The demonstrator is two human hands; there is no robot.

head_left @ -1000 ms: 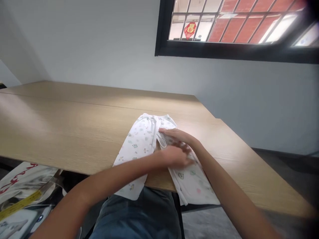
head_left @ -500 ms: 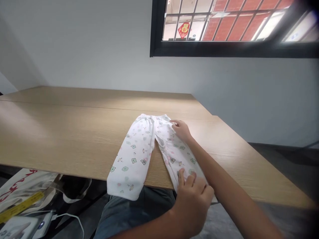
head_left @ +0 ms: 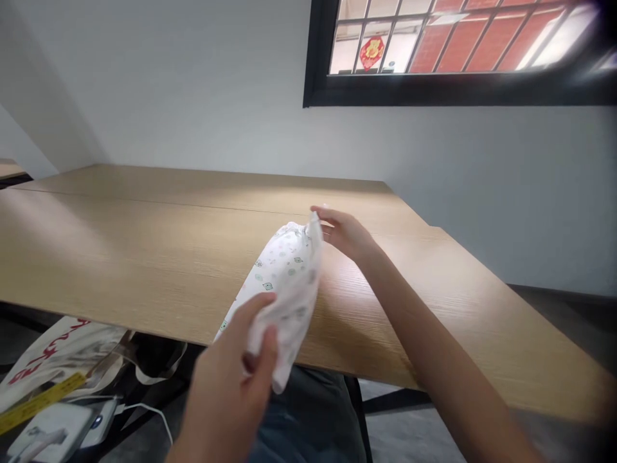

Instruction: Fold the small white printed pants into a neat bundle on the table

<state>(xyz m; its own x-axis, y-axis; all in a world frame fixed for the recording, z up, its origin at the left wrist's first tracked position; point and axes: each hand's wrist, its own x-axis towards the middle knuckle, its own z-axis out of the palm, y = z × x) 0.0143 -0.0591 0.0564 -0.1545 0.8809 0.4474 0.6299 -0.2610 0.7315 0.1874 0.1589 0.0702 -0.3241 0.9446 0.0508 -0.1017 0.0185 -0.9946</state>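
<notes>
A small pair of white printed trousers (head_left: 288, 276) lies on the wooden table (head_left: 144, 251), with its right leg lifted and carried over onto the left one. My left hand (head_left: 241, 373) is closed on the leg end near the table's front edge, thumb and fingers pinching the cloth. At the far end my right hand (head_left: 343, 233) pinches the waistband corner, raised a little off the table. The lower leg hangs over the table edge above my lap.
A grey wall and a black-framed window (head_left: 457, 90) stand behind the table. On the floor at the lower left lie a white cloth bag with red print (head_left: 58, 354), a yellow tape measure (head_left: 33, 402) and a white device with a cable (head_left: 58, 431).
The trousers lay spread flat with both legs apart; now both hands have lifted the right leg and swung it left over the other. The left hand moved left with the hem.
</notes>
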